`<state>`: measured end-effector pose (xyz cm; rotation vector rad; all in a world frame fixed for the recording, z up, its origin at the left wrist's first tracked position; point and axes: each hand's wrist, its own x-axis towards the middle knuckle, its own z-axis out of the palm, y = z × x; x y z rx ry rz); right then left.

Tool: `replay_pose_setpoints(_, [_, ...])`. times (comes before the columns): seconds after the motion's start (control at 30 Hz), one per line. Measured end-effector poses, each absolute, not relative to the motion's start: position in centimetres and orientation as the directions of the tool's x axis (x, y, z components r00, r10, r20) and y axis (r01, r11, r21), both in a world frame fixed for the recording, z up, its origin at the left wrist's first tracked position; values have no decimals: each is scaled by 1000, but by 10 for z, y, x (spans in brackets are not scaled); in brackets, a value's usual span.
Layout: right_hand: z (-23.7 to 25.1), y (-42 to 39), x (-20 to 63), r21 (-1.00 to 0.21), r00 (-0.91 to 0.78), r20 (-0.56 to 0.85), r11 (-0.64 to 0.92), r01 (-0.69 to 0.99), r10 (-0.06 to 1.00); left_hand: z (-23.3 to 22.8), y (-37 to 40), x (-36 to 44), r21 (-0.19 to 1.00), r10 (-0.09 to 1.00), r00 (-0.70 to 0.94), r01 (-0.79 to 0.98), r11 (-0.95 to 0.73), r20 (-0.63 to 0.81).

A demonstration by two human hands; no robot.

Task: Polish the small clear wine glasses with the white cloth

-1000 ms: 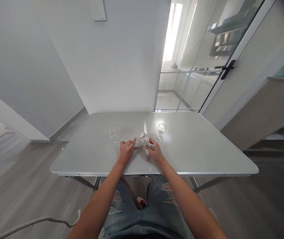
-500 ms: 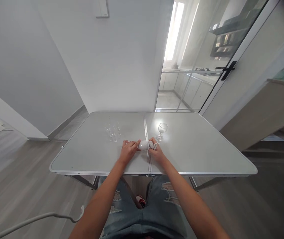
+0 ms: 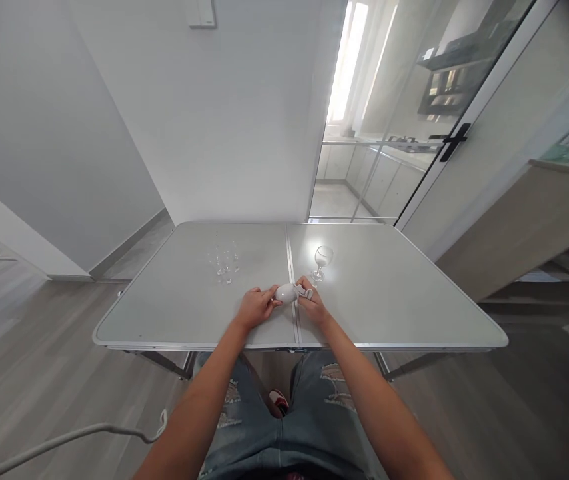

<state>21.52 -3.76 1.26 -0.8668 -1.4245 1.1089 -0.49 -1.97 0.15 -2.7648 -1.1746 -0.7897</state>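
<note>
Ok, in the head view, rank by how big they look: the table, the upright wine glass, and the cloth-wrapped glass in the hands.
1. table
2. and 3. upright wine glass and cloth-wrapped glass: look about alike, so unranked.

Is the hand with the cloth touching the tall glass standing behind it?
Apart. The head view shows bare table between the right hand and the standing glass.

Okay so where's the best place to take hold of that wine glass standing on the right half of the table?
Probably the thin stem of the wine glass, from the near side: it stands upright and alone past the right hand, bowl above, foot below.
</note>
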Motion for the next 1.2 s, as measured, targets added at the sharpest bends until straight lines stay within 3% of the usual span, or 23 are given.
replay_pose_setpoints(0.47, [10,-29,211,-958,-141,249,222,-180,958,-5,-10,-8,241,702,440,724,-646,560])
replay_pose_setpoints(0.7, [11,-31,208,-962,-117,265,254,-102,957,-4,-11,-7,233,695,415,736,-635,587])
replay_pose_setpoints(0.97, [14,-36,213,-956,-141,288,276,-101,947,-6,-14,-6,178,657,535,687,-704,532])
replay_pose_setpoints(1.2, [11,-37,213,-933,-172,360,351,-79,917,2,-18,-4,215,686,581,673,-708,438])
